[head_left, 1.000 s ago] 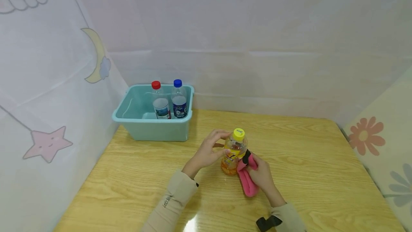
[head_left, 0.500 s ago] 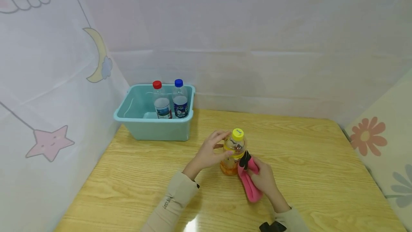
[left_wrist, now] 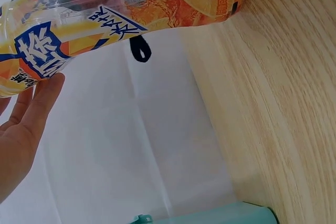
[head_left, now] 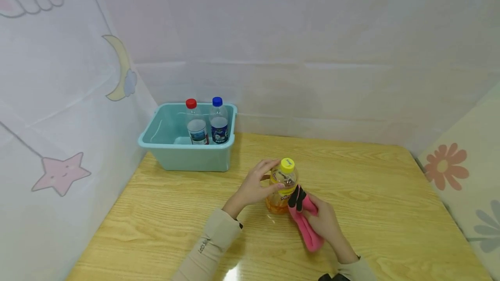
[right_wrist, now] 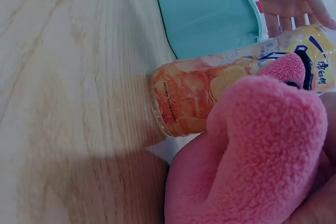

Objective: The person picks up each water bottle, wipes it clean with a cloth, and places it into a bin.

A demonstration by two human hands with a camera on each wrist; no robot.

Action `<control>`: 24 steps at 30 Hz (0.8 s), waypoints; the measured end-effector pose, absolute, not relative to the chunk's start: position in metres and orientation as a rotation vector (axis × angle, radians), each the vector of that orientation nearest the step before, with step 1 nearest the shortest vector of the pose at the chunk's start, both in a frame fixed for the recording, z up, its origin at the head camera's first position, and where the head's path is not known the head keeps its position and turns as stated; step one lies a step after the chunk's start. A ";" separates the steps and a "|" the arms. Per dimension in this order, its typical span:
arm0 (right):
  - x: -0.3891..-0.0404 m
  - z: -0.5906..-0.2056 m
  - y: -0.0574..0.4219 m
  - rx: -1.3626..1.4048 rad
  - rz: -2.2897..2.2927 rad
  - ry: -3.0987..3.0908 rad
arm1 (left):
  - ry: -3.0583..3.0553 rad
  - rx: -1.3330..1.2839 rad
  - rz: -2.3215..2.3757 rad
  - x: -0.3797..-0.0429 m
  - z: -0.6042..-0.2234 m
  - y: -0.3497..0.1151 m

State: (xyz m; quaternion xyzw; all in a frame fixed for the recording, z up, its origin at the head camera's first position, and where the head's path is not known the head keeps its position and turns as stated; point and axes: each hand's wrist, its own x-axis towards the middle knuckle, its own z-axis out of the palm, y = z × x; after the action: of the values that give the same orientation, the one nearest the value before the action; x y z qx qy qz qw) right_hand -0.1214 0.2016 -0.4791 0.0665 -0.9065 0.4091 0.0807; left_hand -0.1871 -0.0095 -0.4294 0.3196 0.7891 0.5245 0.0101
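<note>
A clear plastic drink bottle (head_left: 287,179) with a yellow cap and an orange-and-yellow label stands upright on the wooden table (head_left: 383,198). My left hand (head_left: 254,186) holds its upper part, thumb in front and fingers behind. In my right hand (head_left: 323,219) is a folded pink fluffy cloth (head_left: 308,232) with black trim, held at the bottle's lower right side. The right wrist view shows the cloth (right_wrist: 268,140) in front of the bottle (right_wrist: 194,93), covering part of its label. Contact between cloth and bottle is hard to tell there.
A light blue plastic basin (head_left: 195,158) stands at the back left of the table. Inside it are a red-capped bottle (head_left: 198,127) and a blue-capped bottle (head_left: 218,124), both upright. Printed white sheets (head_left: 273,55) hang behind and at the sides.
My right hand has moved slightly down and right with the pink cloth along the bottle's side. The bottle's label has turned a little. My left hand keeps its hold.
</note>
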 end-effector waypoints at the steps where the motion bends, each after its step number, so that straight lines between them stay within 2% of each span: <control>1: -0.121 -0.478 0.203 0.183 1.222 -2.713 | 2.464 0.999 1.636 -0.187 -0.429 -0.009; 24: -0.123 -0.445 0.215 0.098 1.214 -2.517 | 2.370 0.930 1.761 -0.186 -0.430 -0.010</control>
State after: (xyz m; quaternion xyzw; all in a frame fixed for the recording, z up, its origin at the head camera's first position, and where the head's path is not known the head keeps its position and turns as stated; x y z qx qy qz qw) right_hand -0.1228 0.2155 -0.4452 0.0344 -0.8868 0.4276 0.1719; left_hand -0.1863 -0.0096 -0.4300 0.3002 0.7654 0.5688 0.0231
